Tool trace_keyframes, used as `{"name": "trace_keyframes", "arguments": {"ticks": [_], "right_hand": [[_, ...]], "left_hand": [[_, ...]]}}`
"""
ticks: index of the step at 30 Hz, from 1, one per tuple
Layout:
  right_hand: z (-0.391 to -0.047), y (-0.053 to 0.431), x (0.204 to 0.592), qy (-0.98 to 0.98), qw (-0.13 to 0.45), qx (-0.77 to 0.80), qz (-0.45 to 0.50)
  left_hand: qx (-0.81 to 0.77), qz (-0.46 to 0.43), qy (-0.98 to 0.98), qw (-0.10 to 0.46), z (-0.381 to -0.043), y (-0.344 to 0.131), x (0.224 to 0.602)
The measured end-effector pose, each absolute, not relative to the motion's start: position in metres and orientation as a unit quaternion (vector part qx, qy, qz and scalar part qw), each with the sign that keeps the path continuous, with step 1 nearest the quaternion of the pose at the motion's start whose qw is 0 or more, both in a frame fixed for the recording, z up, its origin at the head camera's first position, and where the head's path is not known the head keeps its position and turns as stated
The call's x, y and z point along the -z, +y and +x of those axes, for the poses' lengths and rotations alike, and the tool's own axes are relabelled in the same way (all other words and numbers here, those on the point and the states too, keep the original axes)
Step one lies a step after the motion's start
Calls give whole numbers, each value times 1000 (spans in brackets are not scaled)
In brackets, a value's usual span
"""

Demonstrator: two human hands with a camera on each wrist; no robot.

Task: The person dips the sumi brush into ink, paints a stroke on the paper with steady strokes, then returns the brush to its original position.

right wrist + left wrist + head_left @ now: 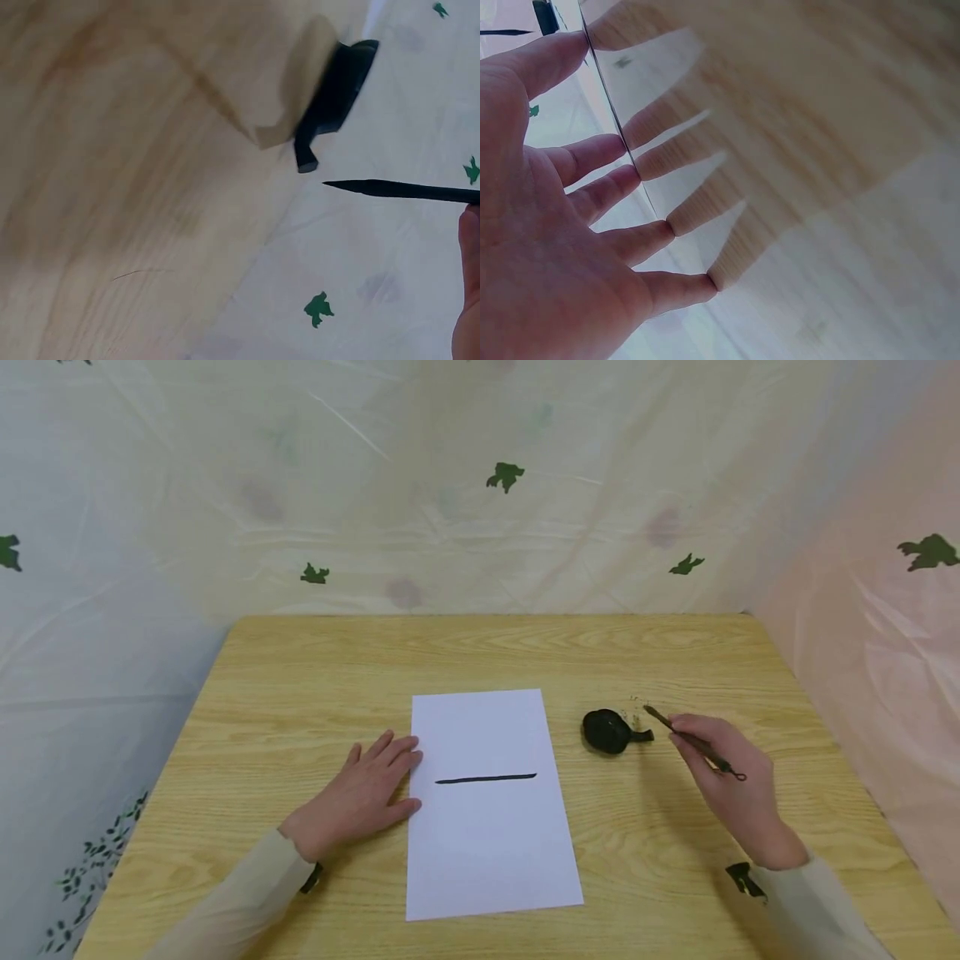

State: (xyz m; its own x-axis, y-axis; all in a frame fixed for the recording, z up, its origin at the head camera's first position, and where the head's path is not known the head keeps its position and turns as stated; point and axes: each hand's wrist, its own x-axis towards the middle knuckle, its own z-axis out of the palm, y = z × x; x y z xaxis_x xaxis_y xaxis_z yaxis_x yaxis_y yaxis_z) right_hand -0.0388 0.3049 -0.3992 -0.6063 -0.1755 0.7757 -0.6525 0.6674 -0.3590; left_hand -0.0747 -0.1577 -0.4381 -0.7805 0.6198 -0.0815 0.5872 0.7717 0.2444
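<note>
A white sheet of paper (491,852) lies on the table with one black horizontal stroke (486,778) across its middle. With fingers spread, my left hand (360,797) rests palm down, its thumb and some fingertips touching the sheet's left edge. My right hand (731,785) pinches a dark writing brush (701,747) above the table, right of the paper. The brush tip (349,185) points toward a black ink dish (606,732) with a short handle and stands apart from it. Only part of the right hand shows in the right wrist view.
The wooden table (300,668) has light grain and rounded back corners. Small dark specks (636,699) lie beside the dish. Pale curtains (420,485) with green bird-like shapes hang behind and at both sides.
</note>
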Motion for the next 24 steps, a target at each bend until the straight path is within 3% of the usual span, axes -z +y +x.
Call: {"name": "trace_keyframes", "arguments": {"ticks": [6, 17, 24], "right_hand": [[-34, 312, 408, -875, 341, -171, 298], [-28, 319, 414, -878, 292, -103, 364], [-24, 323, 418, -889, 219, -75, 394]], "left_hand": [[-105, 322, 938, 78, -75, -158, 437], [-103, 320, 938, 80, -75, -158, 437], [-102, 319, 939, 82, -75, -158, 435]]}}
